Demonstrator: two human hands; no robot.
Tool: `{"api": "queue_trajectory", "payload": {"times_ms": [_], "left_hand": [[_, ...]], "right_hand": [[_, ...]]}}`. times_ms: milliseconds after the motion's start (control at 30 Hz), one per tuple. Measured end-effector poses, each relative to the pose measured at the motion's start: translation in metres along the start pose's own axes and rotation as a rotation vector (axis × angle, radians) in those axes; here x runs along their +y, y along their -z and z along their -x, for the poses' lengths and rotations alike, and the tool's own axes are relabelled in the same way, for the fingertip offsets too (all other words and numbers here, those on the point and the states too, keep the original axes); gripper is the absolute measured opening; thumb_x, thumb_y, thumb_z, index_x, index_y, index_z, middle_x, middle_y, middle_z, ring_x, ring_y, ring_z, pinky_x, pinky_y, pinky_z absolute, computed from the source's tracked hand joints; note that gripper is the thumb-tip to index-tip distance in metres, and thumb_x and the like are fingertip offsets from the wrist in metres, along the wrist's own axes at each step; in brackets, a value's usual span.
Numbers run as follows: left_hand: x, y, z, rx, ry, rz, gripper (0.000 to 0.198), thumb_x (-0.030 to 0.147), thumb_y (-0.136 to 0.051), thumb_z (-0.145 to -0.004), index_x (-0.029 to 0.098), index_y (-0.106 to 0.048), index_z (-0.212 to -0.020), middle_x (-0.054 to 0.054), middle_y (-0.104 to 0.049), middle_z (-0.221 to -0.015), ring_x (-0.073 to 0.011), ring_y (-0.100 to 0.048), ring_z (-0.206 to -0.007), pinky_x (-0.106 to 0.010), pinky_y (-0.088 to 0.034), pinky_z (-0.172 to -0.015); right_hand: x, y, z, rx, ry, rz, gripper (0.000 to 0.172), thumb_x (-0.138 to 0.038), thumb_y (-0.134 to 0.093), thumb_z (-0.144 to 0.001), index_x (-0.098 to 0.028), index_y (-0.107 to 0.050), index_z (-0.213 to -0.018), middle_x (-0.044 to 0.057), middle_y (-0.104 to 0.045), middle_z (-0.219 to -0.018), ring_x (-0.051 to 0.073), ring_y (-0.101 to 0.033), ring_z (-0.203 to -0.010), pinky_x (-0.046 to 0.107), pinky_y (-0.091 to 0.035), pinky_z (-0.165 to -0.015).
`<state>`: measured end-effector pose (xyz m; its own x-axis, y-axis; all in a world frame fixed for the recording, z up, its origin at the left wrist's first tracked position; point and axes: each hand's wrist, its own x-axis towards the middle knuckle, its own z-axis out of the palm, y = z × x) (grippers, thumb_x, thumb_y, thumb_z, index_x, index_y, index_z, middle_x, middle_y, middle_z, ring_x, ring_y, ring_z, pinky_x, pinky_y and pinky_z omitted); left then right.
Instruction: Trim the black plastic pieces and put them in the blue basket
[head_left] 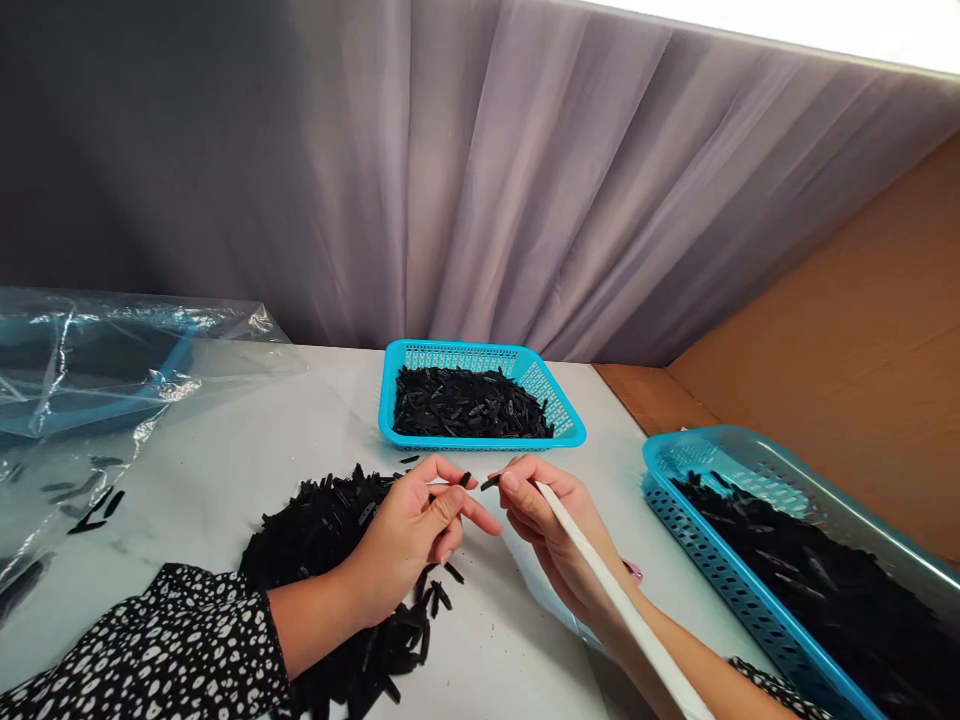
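Note:
My left hand (412,525) pinches a small black piece (466,479) between thumb and forefinger, its other fingers partly curled. Close beside it, my right hand (551,515) is closed on another slim black piece (491,482), held between thumb and fingertips. The two pieces are a little apart. A long white strip (611,590) runs over the right hand and forearm towards the lower edge; whether the hand grips it cannot be made out. Under and beside the left forearm lies a loose heap of slim black pieces (322,515), partly hidden by the hand.
A blue perforated basket (484,443) holding black pieces stands behind my hands. At the right is a larger blue basket (720,560), also with black pieces. Clear plastic (150,400) covers a blue container at left. A grey curtain (480,180) and brown board (847,330) border the table.

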<state>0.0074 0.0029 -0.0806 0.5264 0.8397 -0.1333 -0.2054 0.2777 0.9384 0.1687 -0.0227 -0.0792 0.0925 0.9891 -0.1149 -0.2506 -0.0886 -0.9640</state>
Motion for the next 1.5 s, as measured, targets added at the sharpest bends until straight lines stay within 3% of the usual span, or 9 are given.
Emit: {"api": "queue_trajectory", "payload": {"times_ms": [267, 400, 567, 633, 900, 1167, 1300, 1500], "left_hand": [[0.008, -0.001, 0.003, 0.002, 0.020, 0.061, 0.031, 0.039, -0.063, -0.086, 0.017, -0.052, -0.105, -0.009, -0.076, -0.085, -0.0058, -0.033, -0.045, -0.024, -0.022, -0.048], [0.007, -0.001, 0.003, 0.003, 0.022, 0.056, 0.023, 0.034, -0.061, -0.088, 0.018, -0.049, -0.098, -0.009, -0.077, -0.086, -0.0054, -0.035, -0.046, -0.024, -0.022, -0.048], [0.002, -0.002, 0.003, 0.003, -0.007, -0.013, 0.026, 0.040, -0.061, -0.090, 0.020, -0.045, -0.085, -0.008, -0.078, -0.081, -0.0050, -0.034, -0.042, -0.024, -0.023, -0.047], [0.002, -0.002, 0.003, 0.006, -0.005, -0.045, 0.030, 0.044, -0.062, -0.090, 0.021, -0.044, -0.081, -0.009, -0.078, -0.080, -0.0047, -0.033, -0.041, -0.023, -0.022, -0.046], [0.004, -0.001, 0.004, 0.043, -0.036, -0.159, 0.027, 0.039, -0.060, -0.090, 0.021, -0.045, -0.078, -0.006, -0.077, -0.072, -0.0051, -0.033, -0.040, -0.022, -0.024, -0.045], [0.001, 0.003, 0.006, 0.072, -0.056, -0.315, 0.022, 0.034, -0.056, -0.092, 0.021, -0.045, -0.078, -0.005, -0.077, -0.070, -0.0058, -0.034, -0.040, -0.022, -0.027, -0.044], [-0.001, 0.005, 0.005, 0.067, -0.057, -0.364, 0.022, 0.035, -0.056, -0.092, 0.020, -0.047, -0.078, -0.005, -0.075, -0.068, -0.0054, -0.032, -0.039, -0.022, -0.025, -0.043], [0.003, 0.002, 0.005, 0.003, -0.029, -0.208, 0.026, 0.039, -0.057, -0.090, 0.020, -0.045, -0.078, -0.004, -0.074, -0.063, -0.0038, -0.031, -0.037, -0.020, -0.021, -0.041]], "right_hand": [[0.001, 0.000, 0.001, -0.015, 0.001, -0.037, 0.041, -0.050, -0.080, -0.071, -0.019, -0.056, -0.061, -0.008, -0.033, -0.053, 0.009, -0.017, -0.052, 0.026, -0.014, -0.050], [0.000, 0.000, 0.002, -0.023, -0.001, -0.054, 0.038, -0.047, -0.078, -0.074, -0.019, -0.055, -0.062, -0.008, -0.034, -0.053, 0.009, -0.018, -0.052, 0.025, -0.016, -0.049], [-0.002, 0.002, 0.001, -0.115, -0.006, -0.228, 0.023, -0.037, -0.065, -0.077, -0.020, -0.053, -0.068, -0.002, -0.057, -0.067, 0.007, -0.023, -0.045, 0.022, -0.014, -0.041], [-0.001, 0.002, 0.000, -0.145, -0.029, -0.243, 0.019, -0.037, -0.064, -0.077, -0.020, -0.055, -0.071, -0.001, -0.060, -0.069, 0.007, -0.025, -0.044, 0.022, -0.011, -0.039], [0.005, -0.002, 0.001, -0.112, 0.039, -0.063, 0.037, -0.057, -0.059, -0.089, -0.020, -0.061, -0.092, -0.008, -0.044, -0.051, 0.008, -0.019, -0.044, 0.024, -0.015, -0.044], [0.008, 0.003, 0.000, -0.122, 0.068, 0.013, 0.041, -0.058, -0.060, -0.089, -0.018, -0.064, -0.087, -0.009, -0.030, -0.054, 0.009, -0.017, -0.048, 0.024, -0.014, -0.045], [0.011, 0.005, -0.001, -0.106, 0.131, 0.082, 0.044, -0.060, -0.049, -0.095, -0.018, -0.064, -0.092, -0.010, -0.030, -0.048, 0.009, -0.018, -0.046, 0.025, -0.016, -0.046], [0.013, 0.008, 0.002, -0.240, 0.214, 0.334, 0.047, -0.058, -0.049, -0.096, -0.017, -0.072, -0.100, -0.007, -0.035, -0.052, 0.011, -0.031, -0.050, 0.026, -0.025, -0.052]]}}
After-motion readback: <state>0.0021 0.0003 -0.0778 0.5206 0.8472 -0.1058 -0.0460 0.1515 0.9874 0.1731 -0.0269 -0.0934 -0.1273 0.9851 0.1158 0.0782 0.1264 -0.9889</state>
